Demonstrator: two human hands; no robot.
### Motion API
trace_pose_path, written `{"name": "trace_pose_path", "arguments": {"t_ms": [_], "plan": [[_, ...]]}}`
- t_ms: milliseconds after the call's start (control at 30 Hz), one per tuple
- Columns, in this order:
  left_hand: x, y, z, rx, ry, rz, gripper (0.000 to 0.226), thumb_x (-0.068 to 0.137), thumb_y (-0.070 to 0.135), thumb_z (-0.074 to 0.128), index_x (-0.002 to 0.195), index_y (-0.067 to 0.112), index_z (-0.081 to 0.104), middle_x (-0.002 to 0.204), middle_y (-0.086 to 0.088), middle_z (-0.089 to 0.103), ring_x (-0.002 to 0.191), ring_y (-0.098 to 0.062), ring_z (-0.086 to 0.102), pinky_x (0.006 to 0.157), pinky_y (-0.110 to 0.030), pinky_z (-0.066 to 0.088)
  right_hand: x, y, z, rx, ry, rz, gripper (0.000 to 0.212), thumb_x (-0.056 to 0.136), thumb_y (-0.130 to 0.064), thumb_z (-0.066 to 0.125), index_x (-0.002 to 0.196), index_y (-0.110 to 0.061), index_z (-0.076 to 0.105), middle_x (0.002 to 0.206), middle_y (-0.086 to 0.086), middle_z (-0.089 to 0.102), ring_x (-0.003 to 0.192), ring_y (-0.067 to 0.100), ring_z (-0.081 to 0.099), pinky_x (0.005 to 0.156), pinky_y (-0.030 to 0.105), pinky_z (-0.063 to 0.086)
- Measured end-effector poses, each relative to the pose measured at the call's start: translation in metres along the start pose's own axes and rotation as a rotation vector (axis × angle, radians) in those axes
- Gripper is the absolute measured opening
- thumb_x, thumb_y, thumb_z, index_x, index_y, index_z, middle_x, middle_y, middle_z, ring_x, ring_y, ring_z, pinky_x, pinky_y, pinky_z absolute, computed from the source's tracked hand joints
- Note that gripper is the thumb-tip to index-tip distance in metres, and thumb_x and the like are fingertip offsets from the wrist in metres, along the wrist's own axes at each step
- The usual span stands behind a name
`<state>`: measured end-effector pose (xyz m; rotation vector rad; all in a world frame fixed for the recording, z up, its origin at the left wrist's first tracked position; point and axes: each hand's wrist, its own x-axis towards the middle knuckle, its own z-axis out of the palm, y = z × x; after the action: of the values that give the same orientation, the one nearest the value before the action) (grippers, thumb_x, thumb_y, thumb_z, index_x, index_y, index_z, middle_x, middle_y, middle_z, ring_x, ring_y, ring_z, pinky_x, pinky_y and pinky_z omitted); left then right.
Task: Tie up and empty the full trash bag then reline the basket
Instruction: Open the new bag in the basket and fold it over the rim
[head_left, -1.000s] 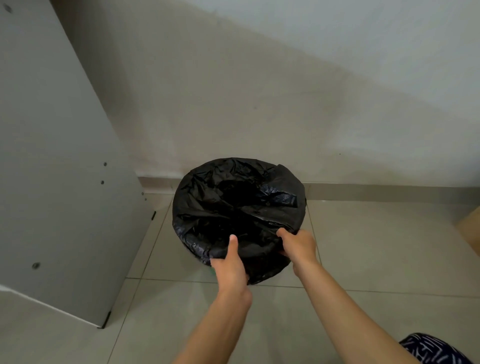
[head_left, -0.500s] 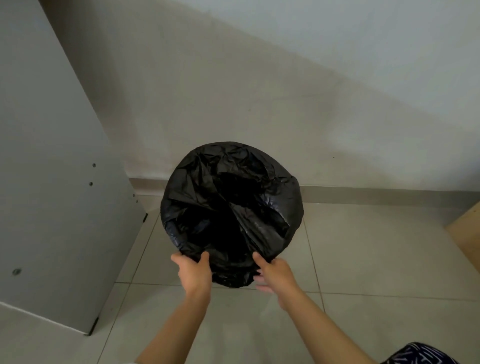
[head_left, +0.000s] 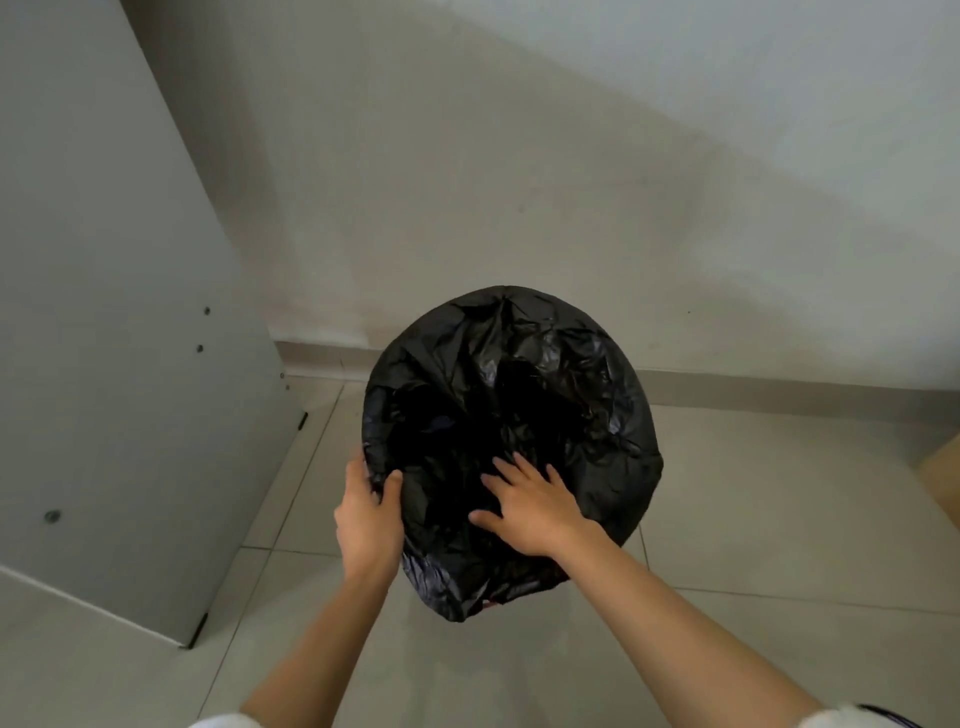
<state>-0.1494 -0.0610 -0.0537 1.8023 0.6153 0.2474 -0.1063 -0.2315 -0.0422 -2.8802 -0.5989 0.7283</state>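
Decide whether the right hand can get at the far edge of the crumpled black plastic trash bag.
Likely yes. The right hand lies open on the crumpled black plastic trash bag; nothing crosses its mouth, and the left hand grips the left edge.

Bag (head_left: 545, 374): black all over, glossy, grey-white glints along the crinkles, faint bluish sheen near the left rim. Tiny red-pink speck near its lower tip. Wall (head_left: 571, 182): off-white, cut diagonally by a darker grey shadow band. Skirting (head_left: 779, 392): grey-beige, a shade darker than the wall. Floor tiles (head_left: 779, 519): pale grey-beige, plain, gridded by thin darker grout lines. Cabinet panel (head_left: 104, 312): flat light grey, dotted with a few dark screw heads, black caps at the lower corners. Box (head_left: 945, 478) at right edge: tan. Sleeve (head_left: 223, 721) at bottom edge: white.
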Motion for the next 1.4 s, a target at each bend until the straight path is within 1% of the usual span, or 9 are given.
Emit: {"name": "trace_pose_path", "arguments": {"t_ms": [100,167,267,367,533,633,800,1033,1400], "plan": [[0.004,0.003,-0.006,0.050,0.040,0.094,0.045,0.097,0.017,0.048,0.137,0.032,0.034,0.081,0.012,0.053,0.069,0.001,0.050,0.071,-0.029,0.041,-0.001,0.007,0.015,-0.061,-0.182,0.153,0.068,0.095,-0.060,0.023,0.143,-0.014,0.036,0.153,0.010,0.029,0.144,0.026,0.017,0.117,0.048,0.007],[0.005,0.002,-0.006,0.114,0.046,0.155,0.038,0.098,0.017,0.044,0.130,0.035,0.038,0.079,0.004,0.057,0.066,-0.009,0.054,0.064,-0.030,0.040,-0.002,0.009,0.019,-0.043,-0.226,0.190,0.068,0.094,-0.062,0.023,0.137,-0.014,0.044,0.141,0.012,0.046,0.133,0.030,0.038,0.115,0.047,0.016],[0.001,-0.005,0.000,0.127,0.048,0.165,0.034,0.097,0.021,0.046,0.128,0.033,0.042,0.111,-0.014,0.059,0.097,-0.031,0.058,0.075,-0.035,0.045,-0.001,0.008,0.019,0.007,-0.239,0.183,0.066,0.093,-0.062,0.026,0.140,-0.018,0.041,0.140,0.012,0.047,0.129,0.031,0.042,0.110,0.047,0.025],[-0.022,-0.009,0.011,0.014,0.015,0.145,0.079,0.084,0.027,0.068,0.147,0.025,0.019,0.149,-0.001,0.030,0.134,-0.019,0.033,0.103,-0.031,0.031,0.000,0.007,0.019,0.061,-0.222,0.185,0.062,0.093,-0.061,0.028,0.138,-0.021,0.043,0.137,0.010,0.049,0.125,0.030,0.046,0.102,0.044,0.034],[-0.057,-0.029,0.032,-0.084,-0.048,-0.011,0.100,0.086,0.016,0.066,0.148,0.024,-0.012,0.157,-0.004,0.010,0.143,-0.022,0.016,0.111,-0.031,0.021,-0.001,0.010,0.021,0.248,-0.248,0.171,0.056,0.093,-0.056,0.037,0.138,-0.022,0.044,0.139,0.007,0.048,0.124,0.028,0.047,0.101,0.039,0.040],[-0.058,-0.035,0.031,-0.059,-0.036,-0.058,0.084,0.093,0.008,0.053,0.149,0.024,-0.008,0.145,-0.017,0.037,0.128,-0.036,0.042,0.099,-0.039,0.038,-0.005,0.014,0.022,0.364,-0.290,0.160,0.054,0.095,-0.050,0.040,0.138,-0.018,0.044,0.141,0.006,0.045,0.125,0.026,0.045,0.099,0.032,0.039],[-0.040,-0.036,0.017,0.086,-0.116,0.180,0.083,0.094,0.006,0.047,0.145,0.042,-0.007,0.152,-0.005,0.029,0.134,-0.028,0.038,0.105,-0.040,0.036,-0.001,0.009,0.014,0.534,-0.170,0.139,0.051,0.094,-0.045,0.046,0.138,-0.018,0.045,0.140,0.005,0.045,0.127,0.023,0.045,0.100,0.028,0.038],[-0.005,-0.022,0.014,0.240,-0.206,0.423,0.084,0.095,0.009,0.047,0.140,0.057,-0.006,0.138,-0.002,0.050,0.108,-0.025,0.060,0.082,-0.037,0.051,0.012,0.025,-0.001,0.743,0.143,0.237,0.037,0.095,-0.030,0.052,0.129,-0.015,0.055,0.122,0.006,0.061,0.113,0.021,0.055,0.085,0.021,0.041],[0.018,-0.011,-0.003,0.357,-0.039,0.490,0.076,0.094,0.006,0.045,0.149,0.038,0.003,0.112,-0.006,0.052,0.066,-0.019,0.052,0.054,-0.029,0.042,0.027,0.041,-0.015,0.986,0.217,0.236,0.052,0.095,-0.032,0.052,0.144,-0.024,0.036,0.130,-0.002,0.055,0.121,0.017,0.050,0.102,0.029,0.040]]}}
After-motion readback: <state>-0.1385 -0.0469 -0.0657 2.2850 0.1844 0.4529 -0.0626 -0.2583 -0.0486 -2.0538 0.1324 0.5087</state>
